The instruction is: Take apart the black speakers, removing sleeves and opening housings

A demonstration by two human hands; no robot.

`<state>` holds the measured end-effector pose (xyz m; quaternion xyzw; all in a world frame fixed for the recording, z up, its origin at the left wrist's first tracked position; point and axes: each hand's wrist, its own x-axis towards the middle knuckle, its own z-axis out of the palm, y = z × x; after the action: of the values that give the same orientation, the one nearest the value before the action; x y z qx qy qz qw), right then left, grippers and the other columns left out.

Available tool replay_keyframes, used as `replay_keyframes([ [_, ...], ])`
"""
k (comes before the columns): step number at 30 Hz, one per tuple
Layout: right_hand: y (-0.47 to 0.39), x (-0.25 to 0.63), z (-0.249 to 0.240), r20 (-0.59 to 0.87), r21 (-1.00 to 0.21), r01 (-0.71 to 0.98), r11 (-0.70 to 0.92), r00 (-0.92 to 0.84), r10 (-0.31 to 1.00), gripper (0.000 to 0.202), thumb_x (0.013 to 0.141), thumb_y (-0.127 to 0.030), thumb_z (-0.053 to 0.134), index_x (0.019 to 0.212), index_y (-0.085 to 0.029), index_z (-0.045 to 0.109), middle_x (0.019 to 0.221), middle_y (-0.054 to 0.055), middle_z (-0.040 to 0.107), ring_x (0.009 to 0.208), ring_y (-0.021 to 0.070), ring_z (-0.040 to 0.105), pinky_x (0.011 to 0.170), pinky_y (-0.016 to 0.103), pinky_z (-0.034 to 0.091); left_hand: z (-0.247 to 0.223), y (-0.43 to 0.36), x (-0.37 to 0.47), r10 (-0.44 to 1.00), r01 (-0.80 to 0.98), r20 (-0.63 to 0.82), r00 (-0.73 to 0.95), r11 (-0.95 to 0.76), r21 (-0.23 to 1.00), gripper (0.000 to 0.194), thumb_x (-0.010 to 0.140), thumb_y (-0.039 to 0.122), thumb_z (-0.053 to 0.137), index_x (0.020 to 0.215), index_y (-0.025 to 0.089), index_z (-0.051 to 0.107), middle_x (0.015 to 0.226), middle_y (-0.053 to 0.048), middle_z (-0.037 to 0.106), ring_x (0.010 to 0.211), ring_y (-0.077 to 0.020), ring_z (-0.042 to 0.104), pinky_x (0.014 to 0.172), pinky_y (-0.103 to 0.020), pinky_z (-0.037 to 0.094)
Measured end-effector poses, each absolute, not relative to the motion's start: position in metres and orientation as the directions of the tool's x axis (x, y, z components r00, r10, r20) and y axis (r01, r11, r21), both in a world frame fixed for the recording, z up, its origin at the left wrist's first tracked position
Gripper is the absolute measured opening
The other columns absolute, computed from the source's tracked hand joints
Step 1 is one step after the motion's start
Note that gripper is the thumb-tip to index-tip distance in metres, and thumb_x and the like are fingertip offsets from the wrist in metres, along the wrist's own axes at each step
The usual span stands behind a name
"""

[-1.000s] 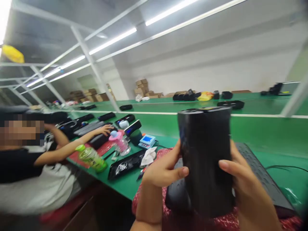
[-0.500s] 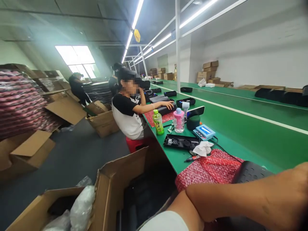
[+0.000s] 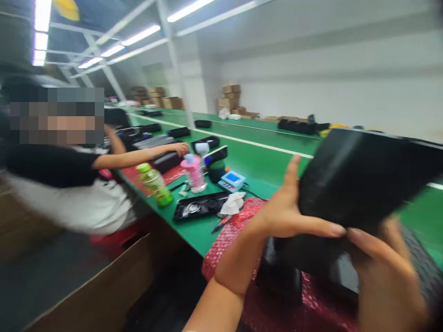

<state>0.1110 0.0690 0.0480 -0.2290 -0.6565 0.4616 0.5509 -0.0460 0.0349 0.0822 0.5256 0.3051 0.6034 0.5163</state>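
- Case [image 3: 360,180], black and tilted, is held up above the red wrap [image 3: 221,251] at the near edge of the worktop [image 3: 188,236]; blur hides its details.
- Left hand [image 3: 289,214] is widely spread: the thumb lies across the near face and a finger points upward along the left edge.
- Right hand [image 3: 391,267] is half curved at the lower right part, its thumb on the near face; its other fingers are mostly hidden. Both hands have hold of the case.
- The thumbs almost meet, probably because a wide piece needs steadying from two sides.
- The wrap lies below, perhaps as padding against scratches.
- Panel [image 3: 202,206] and tissue [image 3: 232,203] lie left of the wrap; bottle [image 3: 155,184] stands by the near edge, perhaps away from the hands.
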Motion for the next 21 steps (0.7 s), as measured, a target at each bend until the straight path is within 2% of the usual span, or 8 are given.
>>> replay_keyframes([
  [2, 0.084, 0.105, 0.044, 0.474, -0.868, -0.297, 0.397, -0.264, 0.840, 0.070, 0.074, -0.038, 0.075, 0.136, -0.033, 0.043, 0.143, 0.006, 0.052, 0.125, 0.0284, 0.057, 0.102, 0.049, 0.050, 0.081, 0.045, -0.053, 0.949, -0.294, 0.299, 0.103, -0.258, 0.920, 0.141, 0.062, 0.029, 0.088, 0.154, 0.035, -0.018, 0.145, -0.012, 0.050, 0.129, -0.0351, 0.054, 0.111, -0.058, 0.039],
  [4, 0.097, 0.100, 0.042, 0.452, -0.856, -0.410, 0.316, -0.292, 0.843, 0.079, 0.066, -0.035, 0.081, 0.134, -0.032, 0.040, 0.137, 0.004, 0.057, 0.121, 0.0259, 0.059, 0.101, 0.046, 0.051, 0.081, 0.056, -0.056, 0.956, -0.272, 0.282, 0.077, -0.252, 0.929, 0.136, 0.064, 0.033, 0.086, 0.154, 0.032, -0.017, 0.147, -0.014, 0.047, 0.128, -0.0344, 0.055, 0.109, -0.054, 0.042],
  [9, 0.100, 0.095, 0.050, 0.434, -0.838, -0.476, 0.267, -0.285, 0.855, 0.080, 0.063, -0.029, 0.083, 0.129, -0.029, 0.038, 0.124, 0.002, 0.062, 0.109, 0.0213, 0.063, 0.096, 0.041, 0.054, 0.078, 0.065, -0.049, 0.959, -0.205, 0.284, 0.021, -0.274, 0.940, 0.125, 0.065, 0.042, 0.084, 0.155, 0.028, -0.001, 0.148, -0.014, 0.045, 0.128, -0.0344, 0.054, 0.109, -0.051, 0.044],
  [13, 0.093, 0.097, 0.057, 0.419, -0.805, -0.545, 0.236, -0.239, 0.876, 0.076, 0.060, -0.027, 0.083, 0.124, -0.028, 0.043, 0.119, 0.001, 0.063, 0.107, 0.0214, 0.062, 0.094, 0.038, 0.054, 0.073, 0.061, -0.038, 0.925, -0.165, 0.378, -0.019, -0.376, 0.912, 0.106, 0.069, 0.040, 0.082, 0.151, 0.028, 0.017, 0.150, -0.011, 0.043, 0.133, -0.0309, 0.050, 0.113, -0.046, 0.041],
  [17, 0.091, 0.108, 0.060, 0.440, -0.814, -0.525, 0.249, -0.278, 0.854, 0.075, 0.065, -0.026, 0.081, 0.128, -0.028, 0.039, 0.127, 0.002, 0.060, 0.112, 0.0206, 0.061, 0.098, 0.037, 0.053, 0.067, 0.061, -0.034, 0.917, -0.201, 0.398, -0.013, -0.393, 0.897, 0.098, 0.070, 0.041, 0.081, 0.148, 0.032, 0.022, 0.150, -0.010, 0.044, 0.134, -0.0329, 0.049, 0.111, -0.049, 0.044],
  [21, 0.089, 0.122, 0.062, 0.450, -0.861, -0.427, 0.275, -0.390, 0.804, 0.086, 0.069, -0.026, 0.080, 0.138, -0.029, 0.028, 0.132, 0.006, 0.055, 0.115, 0.0225, 0.060, 0.096, 0.039, 0.054, 0.064, 0.062, -0.033, 0.914, -0.236, 0.405, 0.003, -0.393, 0.889, 0.099, 0.069, 0.040, 0.081, 0.149, 0.031, 0.022, 0.152, -0.009, 0.042, 0.136, -0.0347, 0.047, 0.113, -0.051, 0.041],
])
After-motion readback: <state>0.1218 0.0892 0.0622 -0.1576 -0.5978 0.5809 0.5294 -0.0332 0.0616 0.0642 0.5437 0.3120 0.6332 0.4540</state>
